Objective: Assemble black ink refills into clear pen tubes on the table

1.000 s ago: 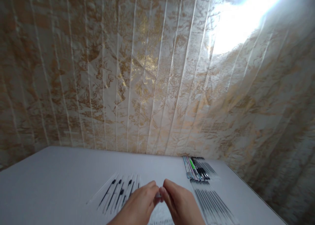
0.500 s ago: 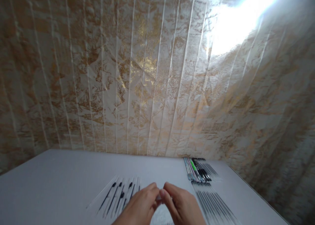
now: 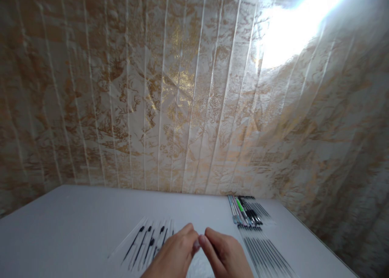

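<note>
A white table [image 3: 60, 225] stands against a wall covered in cream and gold marbled panels [image 3: 170, 99] with vertical ribs. A bright light glare [image 3: 291, 26] washes out the upper right. Near the table's far right edge lies a row of pens [image 3: 243, 211], 1 of them green, and just in front of it a row of thin black refills [image 3: 264, 253].

2 bare hands: left hand [image 3: 174, 257], right hand [image 3: 225, 255]; no sleeves, rings visible.
</note>
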The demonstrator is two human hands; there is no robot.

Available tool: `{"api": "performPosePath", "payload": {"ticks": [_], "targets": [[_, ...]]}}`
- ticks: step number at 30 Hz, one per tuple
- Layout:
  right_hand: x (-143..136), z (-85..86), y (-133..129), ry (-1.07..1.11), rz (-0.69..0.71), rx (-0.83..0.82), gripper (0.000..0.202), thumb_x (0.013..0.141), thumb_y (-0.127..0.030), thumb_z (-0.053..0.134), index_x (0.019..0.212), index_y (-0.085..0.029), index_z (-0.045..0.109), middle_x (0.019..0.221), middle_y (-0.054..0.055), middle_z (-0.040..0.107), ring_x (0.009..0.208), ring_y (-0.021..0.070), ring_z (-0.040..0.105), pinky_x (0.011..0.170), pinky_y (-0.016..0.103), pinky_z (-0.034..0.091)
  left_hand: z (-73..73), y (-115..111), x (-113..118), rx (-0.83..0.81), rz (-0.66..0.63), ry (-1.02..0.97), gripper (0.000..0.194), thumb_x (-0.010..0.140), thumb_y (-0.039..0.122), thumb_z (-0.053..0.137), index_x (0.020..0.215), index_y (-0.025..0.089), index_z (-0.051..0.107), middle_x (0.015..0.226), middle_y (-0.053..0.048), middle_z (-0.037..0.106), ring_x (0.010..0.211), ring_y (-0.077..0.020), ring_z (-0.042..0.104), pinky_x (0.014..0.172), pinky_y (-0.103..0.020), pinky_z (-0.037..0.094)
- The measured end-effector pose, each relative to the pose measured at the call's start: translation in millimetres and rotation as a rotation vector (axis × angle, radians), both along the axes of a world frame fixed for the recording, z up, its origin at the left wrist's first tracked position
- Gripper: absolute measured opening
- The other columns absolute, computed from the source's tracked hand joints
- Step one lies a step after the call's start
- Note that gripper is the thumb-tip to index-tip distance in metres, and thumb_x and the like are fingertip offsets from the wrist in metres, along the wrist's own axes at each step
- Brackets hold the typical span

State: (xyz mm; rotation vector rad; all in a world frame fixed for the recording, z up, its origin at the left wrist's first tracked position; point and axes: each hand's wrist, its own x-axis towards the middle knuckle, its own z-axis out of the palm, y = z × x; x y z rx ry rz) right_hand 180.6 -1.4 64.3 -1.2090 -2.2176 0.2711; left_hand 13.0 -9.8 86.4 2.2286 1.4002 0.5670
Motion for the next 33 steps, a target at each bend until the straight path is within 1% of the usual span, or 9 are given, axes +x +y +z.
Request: {"api": "performPosePath", "payload": {"ticks": [6,11,15,21,24,26,29,31,33], "targets": [[-0.8,10.7,-1.2,0.073,-0.012,-0.139,0.040,0.099,-0.051,0.028,0.069,-0.024,0.035,0.061,-0.003,0.048,0.055,0.0145,0.045,0.054,0.024,0.029,2.2,-2.2,2.8,0.009,-0.042,-0.041,0.029,0.095,0.014,0.032,0.092,0.014,0.061,0.101,-0.014,0.065,0.093,-0.0229,0.065,0.083,-0.032,0.048],[21.2,30.1,-0.7,0.231,-0.147,-0.124,0.045,0.095,-0.058,0.029,0.065,-0.024,0.029,0.059,-0.005,0.035,0.055,0.0146,0.040,0.054,0.025,0.029,3.4,-1.4,-6.6,-0.024,-0.122,-0.143,0.030,0.098,0.027,0.033,0.092,0.018,0.061,0.087,-0.005,0.068,0.084,-0.0192,0.065,0.076,-0.027,0.046],[35.1,37.4,-1.4,0.274,-0.178,-0.182,0.048,0.094,-0.061,0.032,0.063,-0.024,0.030,0.059,-0.006,0.031,0.056,0.0140,0.037,0.055,0.026,0.027,-1.3,-0.8,-5.1,0.057,-0.062,-0.041,0.036,0.097,0.024,0.028,0.079,0.021,0.059,0.073,-0.002,0.067,0.071,-0.0181,0.064,0.067,-0.027,0.043],[34.5,39.6,-4.4,0.372,-0.219,-0.236,0.051,0.091,-0.065,0.034,0.060,-0.024,0.031,0.056,-0.006,0.032,0.054,0.0139,0.035,0.054,0.027,0.027,0.8,-6.0,8.7,0.112,0.021,-0.067,0.025,0.089,0.016,0.038,0.081,0.022,0.060,0.079,-0.001,0.070,0.077,-0.0182,0.067,0.069,-0.026,0.042],[26.3,41.2,-6.6,0.460,-0.126,-0.245,0.048,0.093,-0.063,0.037,0.066,-0.023,0.042,0.060,-0.004,0.042,0.059,0.0152,0.044,0.056,0.026,0.034,4.3,-8.2,15.1,-0.018,-0.013,-0.217,0.026,0.092,0.026,0.042,0.076,0.021,0.062,0.073,-0.001,0.072,0.071,-0.0174,0.067,0.069,-0.025,0.043],[18.5,41.4,-7.7,0.501,0.006,-0.363,0.048,0.092,-0.064,0.038,0.074,-0.022,0.051,0.059,-0.003,0.048,0.057,0.0161,0.050,0.053,0.025,0.036,2.0,-6.7,18.3,-0.133,-0.077,-0.361,0.035,0.095,0.038,0.043,0.074,0.019,0.063,0.070,-0.003,0.072,0.070,-0.0178,0.068,0.070,-0.026,0.045],[11.1,39.4,-7.6,0.609,0.069,-0.490,0.055,0.087,-0.071,0.043,0.079,-0.019,0.059,0.052,-0.004,0.047,0.048,0.0146,0.049,0.046,0.023,0.034,-11.0,2.7,19.7,-0.355,-0.180,-0.676,0.062,0.086,0.073,0.043,0.087,0.016,0.067,0.085,-0.009,0.072,0.081,-0.0210,0.066,0.071,-0.028,0.046],[11.0,36.2,-5.7,0.751,0.013,-0.490,0.058,0.084,-0.073,0.049,0.075,-0.017,0.061,0.050,-0.006,0.041,0.045,0.0108,0.039,0.044,0.021,0.028,-23.1,11.2,19.7,-0.685,-0.201,-0.972,0.084,0.070,0.091,0.040,0.100,0.016,0.066,0.101,-0.010,0.068,0.088,-0.0211,0.065,0.068,-0.027,0.046],[12.0,31.2,-2.8,0.900,-0.004,-0.530,0.059,0.080,-0.074,0.053,0.069,-0.017,0.061,0.048,-0.009,0.034,0.043,0.0085,0.029,0.043,0.021,0.020,-35.8,17.3,22.7,-0.999,-0.275,-1.180,0.086,0.067,0.091,0.044,0.103,0.016,0.066,0.102,-0.009,0.067,0.088,-0.0185,0.065,0.075,-0.027,0.046]]}}
